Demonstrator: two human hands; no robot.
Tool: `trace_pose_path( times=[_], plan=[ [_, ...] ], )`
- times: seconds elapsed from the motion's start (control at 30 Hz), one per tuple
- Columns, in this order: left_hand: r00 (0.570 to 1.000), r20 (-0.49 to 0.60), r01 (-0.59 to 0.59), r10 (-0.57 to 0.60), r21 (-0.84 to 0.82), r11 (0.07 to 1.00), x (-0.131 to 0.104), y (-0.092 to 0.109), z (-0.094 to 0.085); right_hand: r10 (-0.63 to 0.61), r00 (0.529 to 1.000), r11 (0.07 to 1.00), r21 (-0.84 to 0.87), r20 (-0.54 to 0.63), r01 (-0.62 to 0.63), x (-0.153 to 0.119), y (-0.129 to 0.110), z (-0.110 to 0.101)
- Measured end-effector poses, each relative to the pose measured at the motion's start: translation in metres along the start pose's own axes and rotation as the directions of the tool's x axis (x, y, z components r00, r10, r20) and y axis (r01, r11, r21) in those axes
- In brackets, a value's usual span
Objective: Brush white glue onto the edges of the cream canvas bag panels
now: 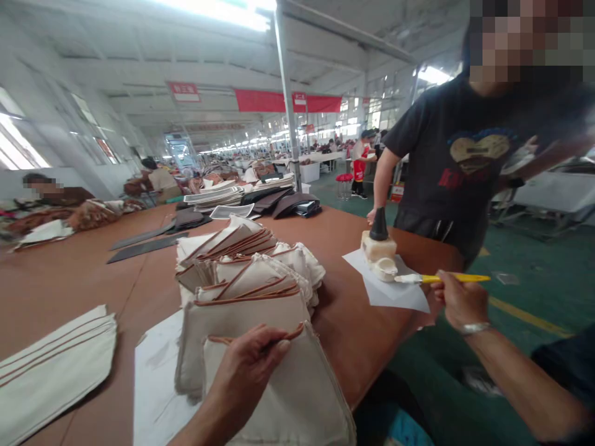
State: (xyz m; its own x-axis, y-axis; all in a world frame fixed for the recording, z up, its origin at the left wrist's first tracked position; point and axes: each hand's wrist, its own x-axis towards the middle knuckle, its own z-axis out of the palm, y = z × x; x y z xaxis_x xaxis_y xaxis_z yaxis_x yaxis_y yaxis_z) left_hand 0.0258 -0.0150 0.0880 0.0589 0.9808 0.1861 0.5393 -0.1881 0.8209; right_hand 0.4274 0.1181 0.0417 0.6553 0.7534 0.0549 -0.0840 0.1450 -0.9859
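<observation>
My left hand (248, 365) rests on the nearest cream canvas piece with brown trim (297, 396), fingers curled over its top edge. My right hand (458, 300) grips a yellow-handled brush (441, 279) whose white tip sits at a small white glue dish (385, 268). Just behind the dish, a glue bottle with a black cone nozzle (379, 238) stands on a white paper sheet (395, 288). A fanned stack of the same canvas pieces (246, 266) lies behind my left hand.
A person in a dark T-shirt (465, 167) stands at the brown table's (69, 272) far right corner, one hand near the bottle. More cream pieces (51, 365) lie at the left, dark leather panels (149, 244) farther back. Other workers sit far off.
</observation>
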Motion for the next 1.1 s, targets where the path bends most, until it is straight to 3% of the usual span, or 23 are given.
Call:
trace_pose_path(
  times=[0.07, 0.17, 0.27, 0.33, 0.47, 0.53, 0.67, 0.8, 0.87, 0.93, 1.0, 1.1],
  plan=[
    [0.999, 0.020, 0.041, -0.040, -0.073, 0.996, -0.003, 0.007, 0.001, -0.013, 0.997, 0.993, 0.121, 0.079, 0.004, -0.036, -0.029, -0.001],
    [0.996, 0.073, 0.067, -0.059, -0.121, 0.990, -0.010, 0.016, 0.000, -0.043, 0.956, 0.976, 0.215, 0.290, -0.021, -0.101, -0.066, 0.007],
    [0.992, 0.108, 0.079, -0.065, -0.133, 0.988, -0.019, 0.025, -0.004, -0.110, 0.868, 0.974, 0.228, 0.484, -0.004, -0.160, -0.087, 0.017],
    [0.991, 0.117, 0.082, -0.067, -0.132, 0.988, -0.025, 0.029, -0.007, -0.207, 0.802, 0.975, 0.188, 0.561, 0.121, -0.186, -0.094, 0.021],
    [0.988, 0.144, 0.080, -0.057, -0.158, 0.984, -0.038, 0.033, -0.010, -0.466, 0.652, 0.845, 0.082, 0.598, 0.528, -0.210, -0.102, 0.028],
    [0.988, 0.143, 0.072, -0.051, -0.149, 0.986, -0.042, 0.034, -0.012, -0.563, 0.609, 0.753, 0.044, 0.559, 0.656, -0.213, -0.107, 0.028],
    [0.989, 0.146, 0.050, -0.030, -0.130, 0.990, -0.047, 0.038, -0.016, -0.605, 0.614, 0.722, 0.023, 0.507, 0.692, -0.220, -0.114, 0.021],
    [0.991, 0.131, 0.004, 0.014, -0.136, 0.991, -0.054, 0.040, -0.017, -0.659, 0.514, 0.638, 0.046, 0.549, 0.768, -0.227, -0.117, 0.017],
    [0.991, 0.067, -0.110, 0.116, -0.092, 0.990, -0.058, 0.039, -0.018, -0.671, 0.544, 0.643, 0.031, 0.504, 0.765, -0.225, -0.120, 0.017],
    [0.957, 0.002, -0.291, 0.291, 0.001, 0.957, -0.063, 0.038, -0.020, -0.633, 0.627, 0.721, 0.052, 0.454, 0.691, -0.220, -0.126, 0.016],
    [0.864, -0.044, -0.493, 0.501, 0.121, 0.861, -0.068, 0.038, -0.024, -0.554, 0.702, 0.819, 0.144, 0.447, 0.555, -0.217, -0.134, 0.014],
    [0.687, -0.052, -0.681, 0.725, 0.302, 0.667, -0.075, 0.040, -0.030, -0.430, 0.752, 0.902, 0.279, 0.500, 0.330, -0.220, -0.147, 0.013]
  ],
)
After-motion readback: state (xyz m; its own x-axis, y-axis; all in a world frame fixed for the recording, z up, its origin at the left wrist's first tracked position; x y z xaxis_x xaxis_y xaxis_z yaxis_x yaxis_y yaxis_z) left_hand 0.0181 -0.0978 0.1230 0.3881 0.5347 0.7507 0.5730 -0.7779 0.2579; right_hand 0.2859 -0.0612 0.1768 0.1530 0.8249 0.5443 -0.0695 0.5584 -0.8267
